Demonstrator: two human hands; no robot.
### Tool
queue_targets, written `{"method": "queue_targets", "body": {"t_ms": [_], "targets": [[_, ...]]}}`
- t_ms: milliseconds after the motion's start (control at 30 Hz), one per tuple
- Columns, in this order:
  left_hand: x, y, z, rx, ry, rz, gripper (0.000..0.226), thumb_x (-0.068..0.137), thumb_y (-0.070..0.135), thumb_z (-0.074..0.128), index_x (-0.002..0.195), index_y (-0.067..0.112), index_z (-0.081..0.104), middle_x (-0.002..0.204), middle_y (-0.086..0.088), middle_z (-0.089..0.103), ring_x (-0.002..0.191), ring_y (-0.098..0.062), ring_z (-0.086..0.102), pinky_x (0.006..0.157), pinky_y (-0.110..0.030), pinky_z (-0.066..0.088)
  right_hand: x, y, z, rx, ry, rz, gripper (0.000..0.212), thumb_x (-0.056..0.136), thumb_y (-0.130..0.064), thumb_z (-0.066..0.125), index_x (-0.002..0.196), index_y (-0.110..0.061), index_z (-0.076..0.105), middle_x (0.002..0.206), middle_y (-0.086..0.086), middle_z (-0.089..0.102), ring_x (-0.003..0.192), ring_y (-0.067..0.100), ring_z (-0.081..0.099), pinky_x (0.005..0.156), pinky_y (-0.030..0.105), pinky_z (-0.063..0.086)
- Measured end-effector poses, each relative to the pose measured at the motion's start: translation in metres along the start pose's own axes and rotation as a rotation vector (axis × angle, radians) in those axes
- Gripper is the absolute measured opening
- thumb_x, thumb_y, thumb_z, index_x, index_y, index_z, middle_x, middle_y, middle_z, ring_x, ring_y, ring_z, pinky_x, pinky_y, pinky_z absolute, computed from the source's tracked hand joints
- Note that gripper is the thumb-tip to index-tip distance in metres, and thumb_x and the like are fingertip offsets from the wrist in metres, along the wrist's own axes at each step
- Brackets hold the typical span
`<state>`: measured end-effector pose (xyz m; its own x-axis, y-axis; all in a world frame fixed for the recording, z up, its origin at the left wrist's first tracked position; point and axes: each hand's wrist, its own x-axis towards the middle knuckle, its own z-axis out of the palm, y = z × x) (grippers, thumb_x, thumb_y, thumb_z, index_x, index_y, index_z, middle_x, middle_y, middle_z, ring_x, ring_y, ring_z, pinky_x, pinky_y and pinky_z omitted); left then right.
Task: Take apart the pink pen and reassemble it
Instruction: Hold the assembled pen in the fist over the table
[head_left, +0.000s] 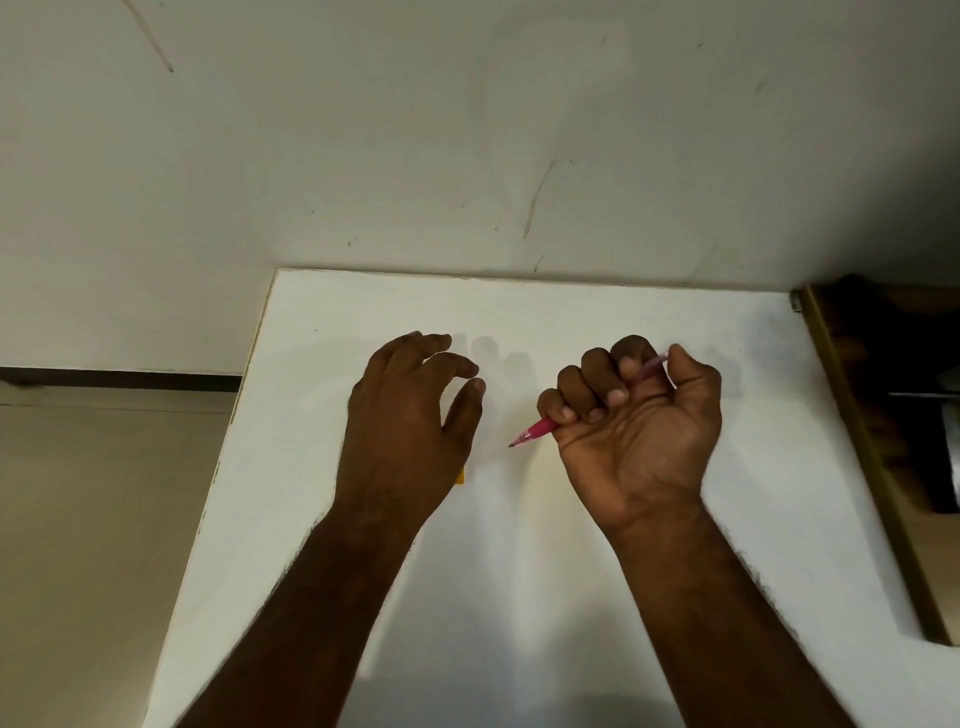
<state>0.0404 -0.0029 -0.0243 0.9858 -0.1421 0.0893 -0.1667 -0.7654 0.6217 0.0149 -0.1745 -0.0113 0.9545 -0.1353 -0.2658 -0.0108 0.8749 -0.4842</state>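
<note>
My right hand (644, 415) is closed in a fist around the pink pen (537, 430), palm turned up. The pen's pink grip and dark tip stick out at the lower left of the fist, and its pale barrel end shows between thumb and fingers at the upper right. The tip points down-left, just above the white table (519, 571). My left hand (410, 415) hovers to the left of the pen tip, back up, fingers curved and apart, holding nothing. A small gap separates it from the tip.
A small yellow-orange object (460, 475) peeks out from under my left hand's edge. The table's left edge drops to a beige floor (104, 519). A wall (467, 130) stands behind the table. A dark wooden frame (872, 441) runs along the right side.
</note>
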Motion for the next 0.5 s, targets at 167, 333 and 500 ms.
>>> {"method": "queue_targets", "body": {"t_ms": [167,333,500], "targets": [[0.0009,-0.001,0.0006,0.01,0.006,-0.002,0.021,0.094,0.032,0.064,0.11,0.021,0.072,0.134,0.0,0.063,0.133,-0.021,0.049,0.107,-0.037,0.039,0.0009,0.002,-0.0002,0.004,-0.026,0.025,0.03,0.095,-0.038,0.034,0.087,-0.016,0.053,0.07,0.0,0.044,0.059,0.015,0.035,0.059,0.031,0.034],[0.0005,-0.0004,0.0006,0.012,0.005,-0.008,0.021,0.094,0.035,0.063,0.11,0.023,0.072,0.135,0.002,0.062,0.132,-0.02,0.049,0.106,-0.036,0.037,0.0063,0.002,-0.0012,-0.017,0.031,-0.007,0.027,0.105,-0.027,0.04,0.092,-0.016,0.062,0.08,0.003,0.058,0.062,0.016,0.05,0.063,0.031,0.043],[0.0007,0.0001,0.0009,0.002,0.001,-0.008,0.021,0.094,0.035,0.063,0.11,0.023,0.072,0.135,0.003,0.061,0.133,-0.019,0.048,0.108,-0.037,0.037,0.0039,0.0017,-0.0019,-0.012,0.036,0.036,0.041,0.104,-0.051,0.041,0.094,-0.018,0.064,0.07,0.001,0.05,0.061,0.016,0.042,0.066,0.033,0.04]]}}
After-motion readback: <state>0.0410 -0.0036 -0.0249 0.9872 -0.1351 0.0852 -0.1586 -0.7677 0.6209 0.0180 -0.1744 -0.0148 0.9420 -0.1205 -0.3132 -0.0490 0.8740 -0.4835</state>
